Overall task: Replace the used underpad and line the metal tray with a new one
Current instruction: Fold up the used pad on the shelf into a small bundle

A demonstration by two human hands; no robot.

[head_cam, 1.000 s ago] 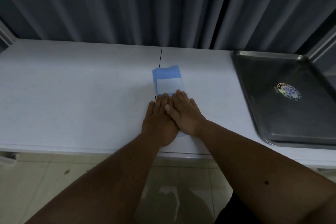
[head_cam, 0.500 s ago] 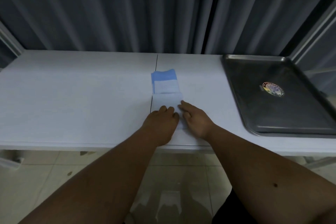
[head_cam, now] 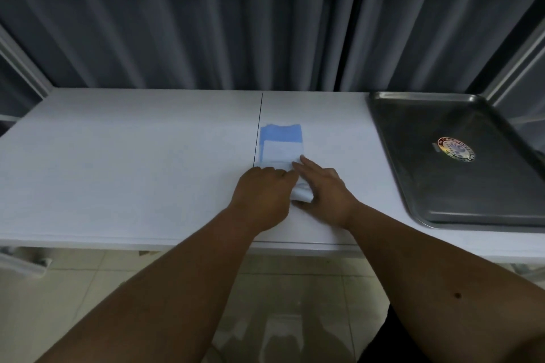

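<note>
Folded underpad [head_cam: 281, 143] lies mid-desk [head_cam: 132, 162], just right of the seam. Left hand [head_cam: 262, 194]: fingers curled, pinching the pad's near edge. Right hand [head_cam: 324, 188]: fingers [head_cam: 300, 166] extended, close together, flat on the pad's near right side. Metal tray [head_cam: 460, 186] sits bare, well apart at right.

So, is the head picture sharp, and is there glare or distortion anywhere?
Head view: dim, bluish light; the metal tray shows soft sheen, no hard glare; table edges bow from the wide lens; the folded underpad looks slightly soft, hands fairly clear.
</note>
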